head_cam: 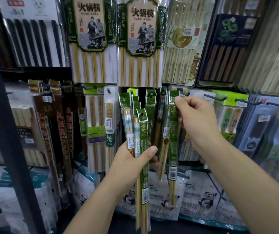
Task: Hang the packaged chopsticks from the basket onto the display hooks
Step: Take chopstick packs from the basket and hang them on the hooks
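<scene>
Left hand (136, 156) grips spare chopstick packs (139, 132), upright. Right hand (194, 119) pinches top of green pack (173, 141), hanging vertical, prob. at hook (185, 94) just above; hole hidden.

Only one view here: a wide-angle head cam, facing forward and a bit down, right up close to a shop wall of display hooks (215, 98). Both forearms come in from the bottom edge. The left hand (132, 159), gripping a bundle of chopstick packs (136, 125), sits near 6 o'clock. The right hand (197, 122), pinching a green pack (173, 141), is near 3. There's a dark post (5, 132) at 9 o'clock.
</scene>
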A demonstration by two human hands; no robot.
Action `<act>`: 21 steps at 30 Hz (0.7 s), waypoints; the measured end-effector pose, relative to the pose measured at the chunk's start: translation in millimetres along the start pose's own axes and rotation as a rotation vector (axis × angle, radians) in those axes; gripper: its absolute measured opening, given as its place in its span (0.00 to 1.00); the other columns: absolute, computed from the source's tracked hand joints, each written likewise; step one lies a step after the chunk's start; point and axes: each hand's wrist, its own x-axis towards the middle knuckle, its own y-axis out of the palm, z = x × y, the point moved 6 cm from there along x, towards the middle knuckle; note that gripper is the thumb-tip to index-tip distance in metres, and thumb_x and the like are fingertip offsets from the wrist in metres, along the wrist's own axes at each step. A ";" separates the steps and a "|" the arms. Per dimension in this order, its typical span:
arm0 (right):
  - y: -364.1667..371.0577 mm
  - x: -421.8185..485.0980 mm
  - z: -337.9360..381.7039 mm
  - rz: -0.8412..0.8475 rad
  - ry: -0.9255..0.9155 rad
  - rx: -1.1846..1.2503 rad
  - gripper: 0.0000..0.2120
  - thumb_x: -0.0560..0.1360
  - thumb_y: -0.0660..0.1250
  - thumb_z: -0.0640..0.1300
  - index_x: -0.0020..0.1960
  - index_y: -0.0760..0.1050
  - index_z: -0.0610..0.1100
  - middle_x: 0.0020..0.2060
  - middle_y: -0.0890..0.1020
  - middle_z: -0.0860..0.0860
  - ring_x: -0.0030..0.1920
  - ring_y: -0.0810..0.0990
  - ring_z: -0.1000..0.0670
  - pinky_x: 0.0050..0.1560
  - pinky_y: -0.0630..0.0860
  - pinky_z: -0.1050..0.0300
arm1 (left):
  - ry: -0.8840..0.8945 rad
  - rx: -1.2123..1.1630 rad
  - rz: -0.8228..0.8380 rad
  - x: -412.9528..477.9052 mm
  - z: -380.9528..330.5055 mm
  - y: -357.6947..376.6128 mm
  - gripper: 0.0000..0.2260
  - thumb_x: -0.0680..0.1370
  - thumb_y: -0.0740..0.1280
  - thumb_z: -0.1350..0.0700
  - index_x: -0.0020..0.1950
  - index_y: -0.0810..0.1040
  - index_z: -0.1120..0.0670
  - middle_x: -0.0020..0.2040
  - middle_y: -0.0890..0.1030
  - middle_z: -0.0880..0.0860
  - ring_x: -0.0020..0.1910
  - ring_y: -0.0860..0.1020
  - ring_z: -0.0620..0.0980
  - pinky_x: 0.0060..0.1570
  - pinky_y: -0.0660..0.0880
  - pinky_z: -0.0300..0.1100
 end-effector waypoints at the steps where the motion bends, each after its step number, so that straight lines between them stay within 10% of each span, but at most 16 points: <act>1: 0.0 0.7 -1.0 -0.004 0.000 -0.008 0.16 0.81 0.68 0.51 0.45 0.78 0.37 0.32 0.71 0.46 0.33 0.70 0.50 0.41 0.72 0.62 | -0.001 0.009 0.003 0.0 0.0 -0.5 0.04 0.79 0.74 0.58 0.52 0.82 0.53 0.39 0.84 0.54 0.40 0.86 0.54 0.46 0.85 0.50; 10: 1.1 10.5 1.0 -0.044 -0.009 -0.052 0.18 0.81 0.67 0.49 0.44 0.74 0.33 0.32 0.68 0.44 0.32 0.66 0.49 0.27 0.68 0.69 | 0.013 0.021 0.003 0.0 -1.7 3.3 0.08 0.80 0.73 0.60 0.55 0.78 0.59 0.34 0.78 0.53 0.34 0.81 0.51 0.41 0.83 0.48; 17: 1.4 9.9 -5.4 -0.070 -0.050 -0.102 0.19 0.80 0.68 0.48 0.42 0.74 0.32 0.32 0.73 0.41 0.34 0.72 0.51 0.53 0.78 0.53 | 0.026 0.000 -0.009 -2.2 -6.4 7.8 0.09 0.79 0.73 0.62 0.57 0.78 0.61 0.36 0.78 0.53 0.35 0.79 0.50 0.39 0.83 0.46; 21: -2.2 4.4 -10.2 -0.084 -0.044 -0.152 0.14 0.79 0.70 0.50 0.40 0.75 0.42 0.29 0.74 0.52 0.31 0.73 0.54 0.39 0.74 0.56 | 0.035 -0.012 0.008 -3.0 -8.9 6.9 0.11 0.77 0.75 0.62 0.56 0.78 0.62 0.35 0.81 0.52 0.34 0.81 0.50 0.38 0.83 0.45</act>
